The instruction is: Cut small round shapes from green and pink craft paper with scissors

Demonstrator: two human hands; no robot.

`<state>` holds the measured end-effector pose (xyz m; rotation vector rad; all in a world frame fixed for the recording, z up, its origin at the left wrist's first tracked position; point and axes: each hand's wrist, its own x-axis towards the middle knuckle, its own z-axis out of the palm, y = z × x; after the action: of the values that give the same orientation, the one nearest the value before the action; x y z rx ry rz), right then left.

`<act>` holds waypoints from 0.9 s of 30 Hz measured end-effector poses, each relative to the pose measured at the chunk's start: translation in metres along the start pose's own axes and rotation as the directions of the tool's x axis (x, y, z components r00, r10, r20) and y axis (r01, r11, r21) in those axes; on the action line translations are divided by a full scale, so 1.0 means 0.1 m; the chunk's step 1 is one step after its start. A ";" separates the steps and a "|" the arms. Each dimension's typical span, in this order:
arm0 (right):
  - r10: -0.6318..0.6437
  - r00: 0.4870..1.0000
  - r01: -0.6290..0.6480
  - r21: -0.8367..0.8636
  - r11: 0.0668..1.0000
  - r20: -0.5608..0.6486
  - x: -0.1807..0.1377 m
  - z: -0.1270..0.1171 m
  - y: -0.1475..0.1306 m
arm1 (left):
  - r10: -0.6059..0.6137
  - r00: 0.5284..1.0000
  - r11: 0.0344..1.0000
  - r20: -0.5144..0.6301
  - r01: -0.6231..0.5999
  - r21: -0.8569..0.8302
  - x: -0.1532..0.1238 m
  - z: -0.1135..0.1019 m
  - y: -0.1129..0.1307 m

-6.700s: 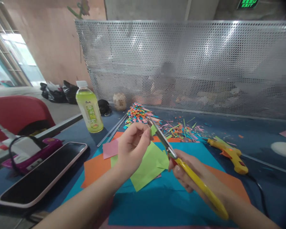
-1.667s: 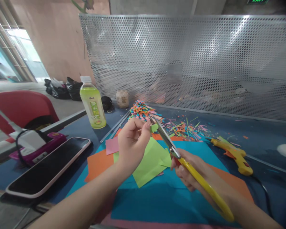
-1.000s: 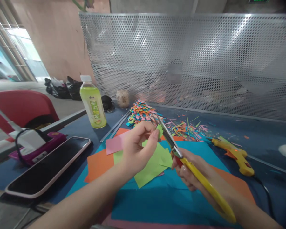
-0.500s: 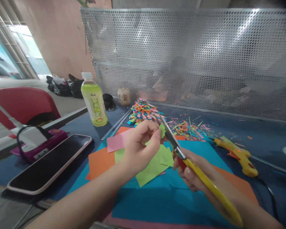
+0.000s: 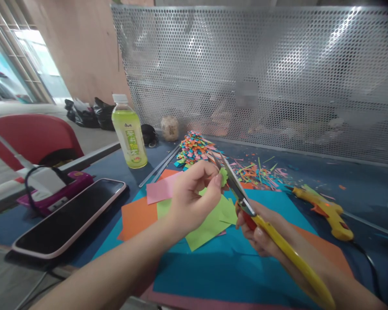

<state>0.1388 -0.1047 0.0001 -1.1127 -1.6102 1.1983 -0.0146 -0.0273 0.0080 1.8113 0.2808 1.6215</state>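
Pinched between the thumb and fingers of my left hand [image 5: 197, 193] is a small light green paper piece [image 5: 224, 176] with a scalloped edge. My right hand [image 5: 261, 232] grips yellow-handled scissors [image 5: 278, 245], whose blades point up and away, slightly parted, right beside the green piece. Below both hands lie light green paper sheets [image 5: 200, 234], an orange sheet [image 5: 139, 217] and a pink strip [image 5: 161, 189], on top of a large blue sheet [image 5: 213, 275]. Behind my left hand stands a cone-shaped heap of small coloured paper bits [image 5: 194, 148].
Paper scraps [image 5: 258, 172] are scattered behind the scissors. A yellow glue gun [image 5: 326, 213] with a cord lies at right. On the left are a phone [image 5: 74, 217], a purple power strip [image 5: 77, 189] and a drink bottle [image 5: 131, 137]. A perforated metal panel [image 5: 245, 56] closes off the back.
Both hands keep nearly the same pose, with the scissors still beside the green piece. The whole view has shifted slightly, so most things sit a little further right and higher.
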 end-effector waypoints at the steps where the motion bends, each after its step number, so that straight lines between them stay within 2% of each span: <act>1: 0.000 0.999 0.000 -0.017 1.000 0.039 0.00 -0.02 0.01 | 0.001 1.000 1.000 -0.001 -0.001 0.000 0.00 0.00 0.00; 4: -0.008 0.995 0.014 -0.060 0.998 0.096 0.01 -0.06 0.01 | 0.001 1.000 1.000 0.001 -0.001 0.016 0.00 0.00 0.00; 17: 0.011 0.997 -0.008 -0.033 0.999 0.075 0.00 -0.05 0.02 | -0.020 1.000 1.000 0.002 0.020 0.020 -0.01 0.00 0.00; 22: 0.019 0.998 -0.021 -0.037 0.999 -0.052 -0.02 -0.01 -0.01 | -0.009 1.000 1.000 0.002 0.009 -0.003 -0.01 0.01 0.01; 27: -0.005 0.999 0.011 -0.110 0.994 0.054 -0.01 -0.06 -0.02 | -0.021 1.000 1.000 0.001 0.021 0.007 -0.02 0.00 -0.01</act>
<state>0.1439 -0.1045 0.0033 -1.1511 -1.7377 1.1543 -0.0146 -0.0277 0.0064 1.8089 0.3050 1.6064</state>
